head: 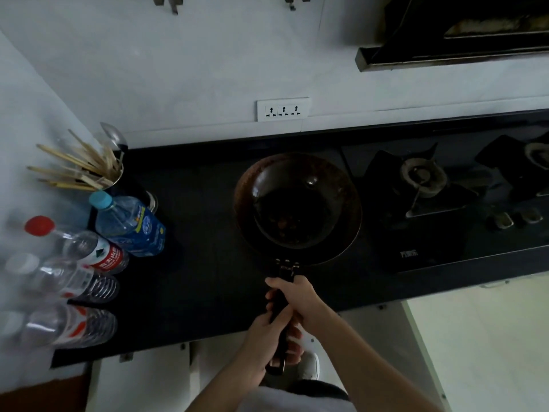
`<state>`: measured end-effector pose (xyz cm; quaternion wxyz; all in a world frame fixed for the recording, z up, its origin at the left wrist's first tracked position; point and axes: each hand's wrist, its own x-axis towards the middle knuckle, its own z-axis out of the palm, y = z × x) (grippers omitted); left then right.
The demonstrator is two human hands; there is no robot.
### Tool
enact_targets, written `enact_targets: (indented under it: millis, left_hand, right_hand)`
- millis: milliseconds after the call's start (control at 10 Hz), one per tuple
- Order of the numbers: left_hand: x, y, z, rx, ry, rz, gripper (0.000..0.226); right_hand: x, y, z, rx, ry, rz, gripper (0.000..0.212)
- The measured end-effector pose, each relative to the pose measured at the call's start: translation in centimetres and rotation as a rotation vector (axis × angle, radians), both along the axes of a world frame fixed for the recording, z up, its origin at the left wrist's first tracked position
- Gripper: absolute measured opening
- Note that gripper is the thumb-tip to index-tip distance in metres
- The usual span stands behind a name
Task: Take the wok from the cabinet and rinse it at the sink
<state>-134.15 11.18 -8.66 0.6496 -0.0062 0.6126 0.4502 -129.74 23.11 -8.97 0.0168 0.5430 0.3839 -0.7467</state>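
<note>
— Where is the wok [297, 203] now?

— Straight ahead of me, over the black countertop [193, 233], just left of the gas hob [421, 179]. I cannot tell whether it rests on the top or hangs just above it.

— And your hands?

— Both are wrapped round the handle [278, 309]. My right hand [292, 298] is the forward one, close to the bowl. My left hand [267, 337] grips behind it, near the tail end.

— How does it lie?

— The handle runs from the bowl back toward my body, so the long axis points away from me at the wall.

— The sink?

— Not in sight. I reckon the carry means swinging that whole length sideways, with the right hand taking the weight, and minding the bottles [130, 224] on my left.
</note>
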Motion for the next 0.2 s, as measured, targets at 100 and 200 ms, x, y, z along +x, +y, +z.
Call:
enact_targets:
  millis: [100, 200]
  left_hand:
    - [-0.5, 0.1, -0.1, -0.018, 0.210, -0.091, 0.043]
    - [-1.2, -0.5, -0.1, -0.043, 0.605, -0.178, 0.040]
  right_hand:
    - [0.9, 0.9, 0.2, 0.212, -0.135, 0.243, 0.022]
    - [2.5, 2.7, 0.9, 0.488, -0.239, 0.497, 0.023]
